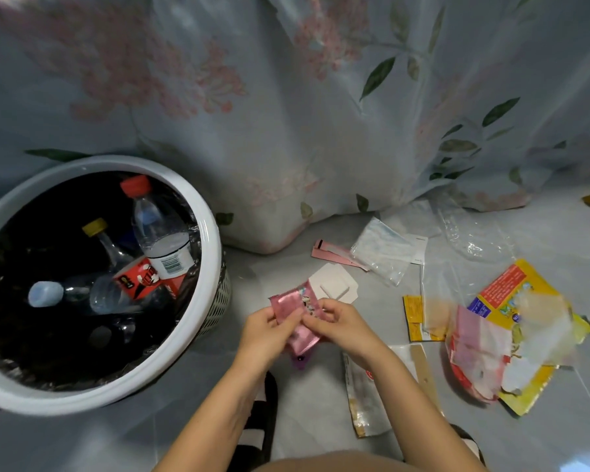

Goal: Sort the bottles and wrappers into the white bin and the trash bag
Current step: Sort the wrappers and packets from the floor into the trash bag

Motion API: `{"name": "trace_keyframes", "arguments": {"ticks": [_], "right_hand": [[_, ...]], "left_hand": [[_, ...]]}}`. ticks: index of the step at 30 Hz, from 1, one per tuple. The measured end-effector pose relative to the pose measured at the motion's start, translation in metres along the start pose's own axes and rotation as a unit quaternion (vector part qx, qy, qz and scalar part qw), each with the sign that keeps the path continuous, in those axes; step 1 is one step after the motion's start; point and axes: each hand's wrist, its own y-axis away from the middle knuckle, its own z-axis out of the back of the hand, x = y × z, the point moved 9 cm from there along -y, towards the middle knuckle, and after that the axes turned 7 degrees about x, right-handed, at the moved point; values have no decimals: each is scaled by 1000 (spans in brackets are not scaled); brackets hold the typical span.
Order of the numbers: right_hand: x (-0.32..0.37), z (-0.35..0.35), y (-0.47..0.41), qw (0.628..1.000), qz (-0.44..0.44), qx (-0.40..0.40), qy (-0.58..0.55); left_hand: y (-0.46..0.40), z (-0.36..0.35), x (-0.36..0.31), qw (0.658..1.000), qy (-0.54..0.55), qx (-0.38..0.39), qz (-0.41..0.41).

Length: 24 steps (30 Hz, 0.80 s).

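Both hands hold a shiny pink wrapper (pixel 292 303) over the grey floor, just right of the white bin. My left hand (pixel 269 330) pinches its left part, and my right hand (pixel 338 321) pinches its right part. The round white bin (pixel 198 212) at the left is lined with a black bag and holds several clear plastic bottles (pixel 160 233) and a red carton (pixel 143 277). More wrappers lie on the floor to the right: a yellow packet (pixel 508 287), a red and white bag (pixel 474 356) and a clear pouch (pixel 378 253).
A flowered sheer curtain (pixel 321 114) hangs along the back and pools on the floor. A white card (pixel 334 281) and a pink strip (pixel 331 253) lie beyond my hands. A torn packet (pixel 365 396) lies near my sandalled feet (pixel 263 417).
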Motion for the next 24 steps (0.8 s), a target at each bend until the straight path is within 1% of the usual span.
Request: {"name": "trace_keyframes", "arguments": {"ticks": [2, 3, 4, 5, 6, 7, 9, 11, 14, 16, 17, 19, 20, 21, 22, 23, 24], "right_hand": [[-10, -8, -3, 998, -26, 36, -32], [-13, -9, -5, 998, -32, 34, -32], [-18, -5, -7, 999, -35, 17, -9], [-23, 2, -10, 998, -34, -15, 44], [-29, 9, -13, 991, -32, -51, 123], [-34, 13, -16, 973, -27, -78, 215], [-42, 9, -22, 915, -19, -95, 391], [-49, -2, -28, 857, -15, -88, 508], [-45, -11, -36, 806, 19, -106, 583], [-42, -19, -38, 760, 52, -133, 635], [-42, -22, -38, 745, 59, -140, 650], [-42, -28, -36, 728, 78, -152, 664], [-43, -30, -35, 727, 79, -148, 666], [-44, -30, -34, 737, 74, -144, 656], [-47, -27, -34, 759, 68, -139, 633], [-49, -20, -34, 803, 60, -133, 578], [-51, -14, -33, 864, 50, -125, 485]], "left_hand": [[-2, 17, 2, 999, 0, -38, -17], [-3, 24, 6, 999, -3, -45, -15], [-3, 30, 10, 999, -5, -48, -11], [-4, 35, 13, 999, -13, -51, -6], [-5, 40, 18, 998, -29, -58, 4], [-5, 47, 25, 997, -37, -67, 17], [-5, 57, 40, 996, -23, -74, 33], [-6, 64, 55, 996, -9, -73, 55], [-4, 68, 60, 996, -5, -63, 65], [-3, 73, 61, 996, -9, -68, 60], [-4, 73, 62, 996, -10, -64, 58], [-5, 73, 62, 997, -9, -56, 53], [-6, 73, 64, 997, -8, -54, 56], [-7, 72, 65, 997, -9, -50, 59], [-6, 72, 65, 997, -7, -47, 61], [-6, 73, 65, 997, -3, -49, 62], [-6, 74, 64, 997, -2, -54, 62]]}}
